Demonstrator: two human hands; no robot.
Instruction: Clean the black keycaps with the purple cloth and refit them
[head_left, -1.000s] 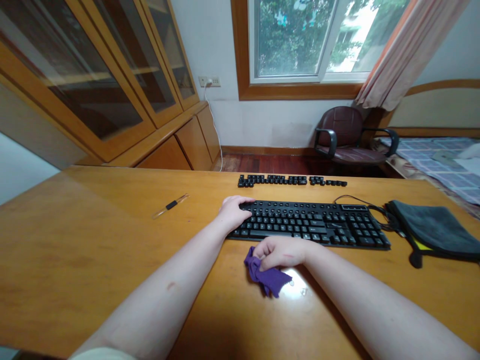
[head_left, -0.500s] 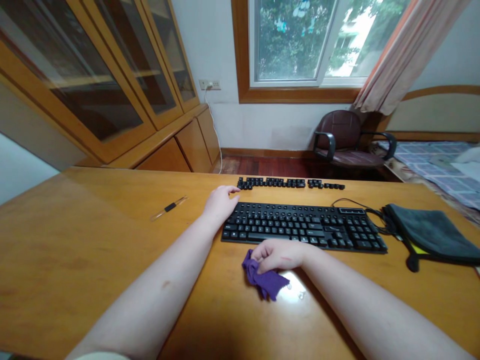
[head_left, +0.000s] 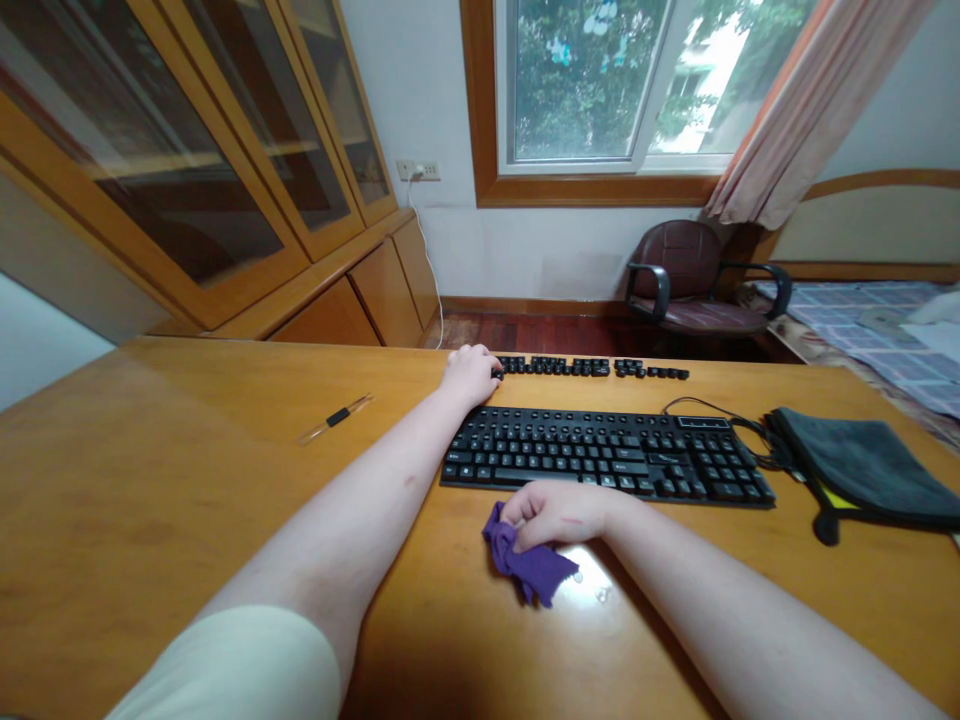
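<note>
Beyond the keyboard's top left corner, my left hand is at the left end of a row of loose black keycaps. Its fingers are bent and closed on a keycap there, and they hide part of the row. My right hand pinches a crumpled purple cloth just in front of the keyboard. The black keyboard lies flat between the hands and the row. Its upper rows show bare switch positions without caps.
A thin clear tool with a black grip lies on the wooden desk at left. To the right are the keyboard cable and a dark grey zip pouch. Small clear drops or bits sit by the cloth.
My left hand has moved forward and right, from the keyboard's top left corner to the left end of the keycap row. My right hand and the purple cloth stay almost still.
</note>
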